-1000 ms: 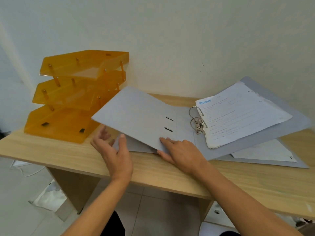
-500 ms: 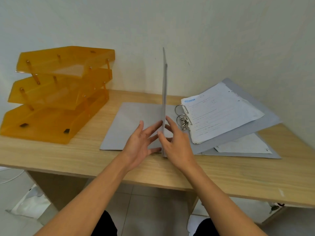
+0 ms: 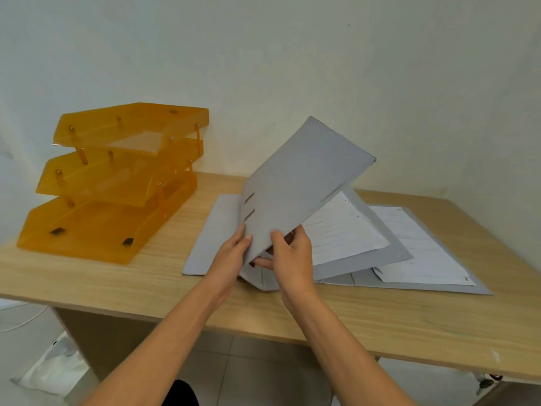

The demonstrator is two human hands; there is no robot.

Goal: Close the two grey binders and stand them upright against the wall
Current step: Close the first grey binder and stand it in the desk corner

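The upper grey binder lies on the wooden desk point(image 3: 87, 282), its front cover point(image 3: 295, 183) raised and tilted right over its white pages point(image 3: 345, 230). My right hand point(image 3: 289, 259) grips the cover's near edge, thumb on top and fingers underneath. My left hand point(image 3: 234, 253) presses against the same edge from the left. A second grey binder point(image 3: 456, 276) lies open and flat beneath it, with white sheets point(image 3: 418, 247) on its right half and a bare grey left cover point(image 3: 216, 238).
A three-tier orange plastic letter tray point(image 3: 117, 183) stands at the desk's left, near the white wall point(image 3: 292, 68). Tiled floor, a white bag point(image 3: 52, 373) and a cable lie below the desk's front edge.
The cover stood vertical half a second ago; it has swung to the right over the pages. My right hand moved from beside the cover to gripping its near edge.
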